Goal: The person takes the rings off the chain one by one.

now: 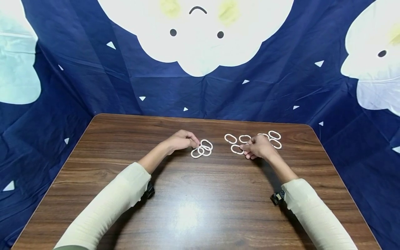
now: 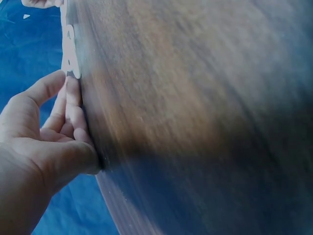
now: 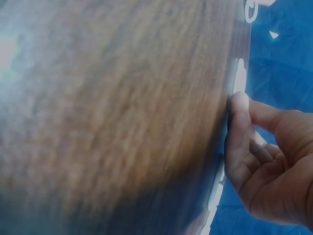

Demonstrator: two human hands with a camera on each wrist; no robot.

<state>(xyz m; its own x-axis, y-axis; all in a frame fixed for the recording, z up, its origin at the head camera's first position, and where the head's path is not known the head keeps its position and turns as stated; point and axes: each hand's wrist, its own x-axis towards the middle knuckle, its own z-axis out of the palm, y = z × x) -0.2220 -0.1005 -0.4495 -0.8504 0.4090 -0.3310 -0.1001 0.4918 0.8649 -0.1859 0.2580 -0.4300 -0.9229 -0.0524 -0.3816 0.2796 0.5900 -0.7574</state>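
Several white oval open links (image 1: 206, 148) lie overlapped, seemingly joined, on the wooden table. At their left side my left hand (image 1: 182, 140) pinches the edge of one with thumb and forefinger. The left wrist view shows these links (image 2: 72, 54) edge-on at the fingertips. To the right, my right hand (image 1: 258, 146) pinches a single white oval link (image 1: 232, 149) lying nearly flat on the table. That link (image 3: 239, 76) appears edge-on at the thumb and forefinger in the right wrist view. The right hand partly hides other links behind it.
Loose white links lie around the right hand: one at the back left (image 1: 225, 138), one beside it (image 1: 240, 139), and several at the far right (image 1: 280, 135). The wooden table (image 1: 200, 187) ends at a blue curtain (image 1: 203, 97) with cloud prints.
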